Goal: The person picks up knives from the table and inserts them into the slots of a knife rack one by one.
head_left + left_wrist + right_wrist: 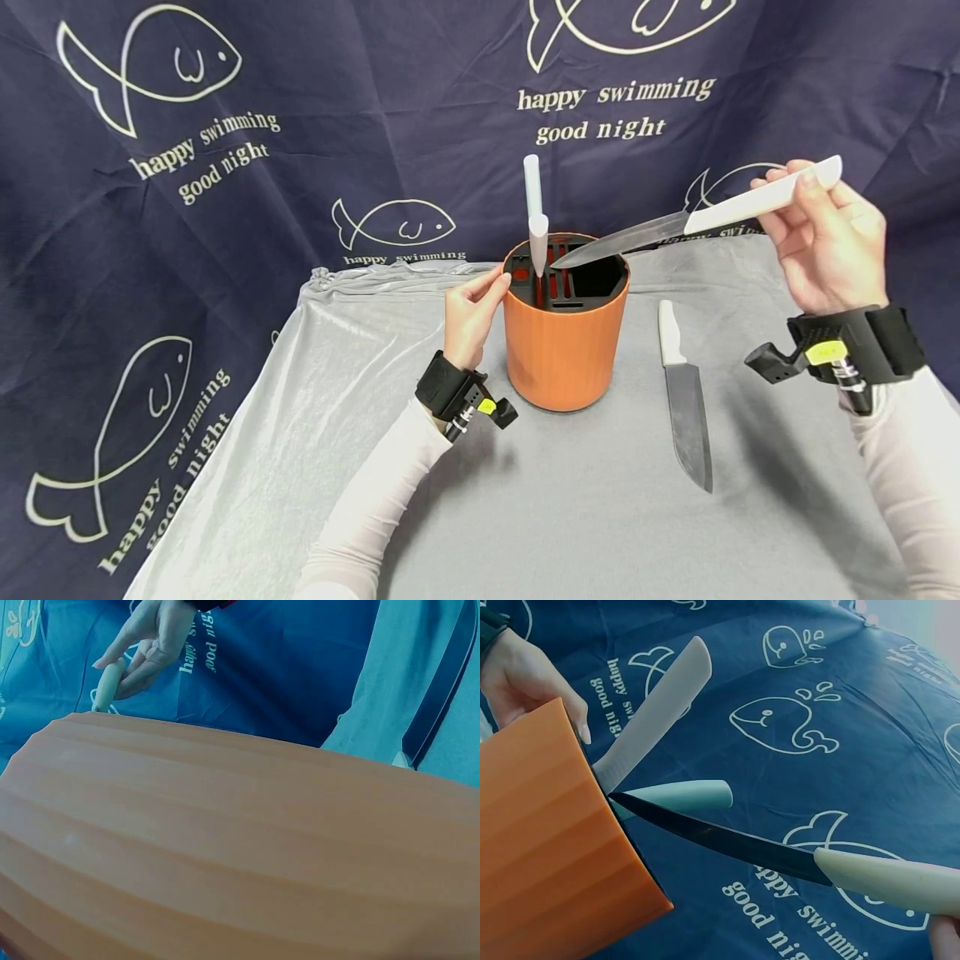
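An orange knife holder (pixel 564 358) with a black slotted top stands upright on the grey cloth. My left hand (pixel 469 323) holds its rim on the left side, thumb and fingertips at the edge. Two knives stand in the slots, one with a white handle (pixel 538 237), the other with a pale blue handle (pixel 532 185). In my right hand (pixel 828 246) I grip a kitchen knife (pixel 630 237) by its white handle. Its blade slants down to the left, the tip over the slots; whether the tip has entered one I cannot tell.
A broad-bladed knife (pixel 687 412) with a white handle lies on the grey cloth (pixel 600 517) right of the holder, its point toward me. Behind the table hangs a dark blue curtain (pixel 420 158) printed with fish and lettering.
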{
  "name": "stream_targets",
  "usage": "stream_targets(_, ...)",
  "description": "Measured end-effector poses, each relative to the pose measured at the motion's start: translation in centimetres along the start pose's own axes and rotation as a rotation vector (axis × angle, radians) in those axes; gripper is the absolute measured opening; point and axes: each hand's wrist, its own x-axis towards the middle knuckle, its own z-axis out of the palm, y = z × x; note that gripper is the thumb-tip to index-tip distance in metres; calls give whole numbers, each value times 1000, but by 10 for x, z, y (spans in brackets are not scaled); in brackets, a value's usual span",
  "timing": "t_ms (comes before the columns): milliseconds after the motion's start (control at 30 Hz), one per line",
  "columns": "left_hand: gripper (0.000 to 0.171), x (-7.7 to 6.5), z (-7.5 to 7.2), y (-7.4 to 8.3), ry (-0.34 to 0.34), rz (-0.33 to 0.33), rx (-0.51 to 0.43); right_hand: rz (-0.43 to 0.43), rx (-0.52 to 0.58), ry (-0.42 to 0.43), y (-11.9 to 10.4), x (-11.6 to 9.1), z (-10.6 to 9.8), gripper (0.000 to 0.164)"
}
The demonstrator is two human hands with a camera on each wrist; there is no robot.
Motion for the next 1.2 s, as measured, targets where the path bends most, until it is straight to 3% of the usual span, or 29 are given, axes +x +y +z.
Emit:
stream_targets(400,30,-2,0,0,0,-2,13,-26,-37,-15,-1,5,4,18)
stream_targets(767,30,-3,0,0,-2,-11,11,-89,-275,-9,-1,16,32,18)
stream_targets(1200,29,-2,0,4,4,-12,11,-126,-457,-122,14,30,68,19)
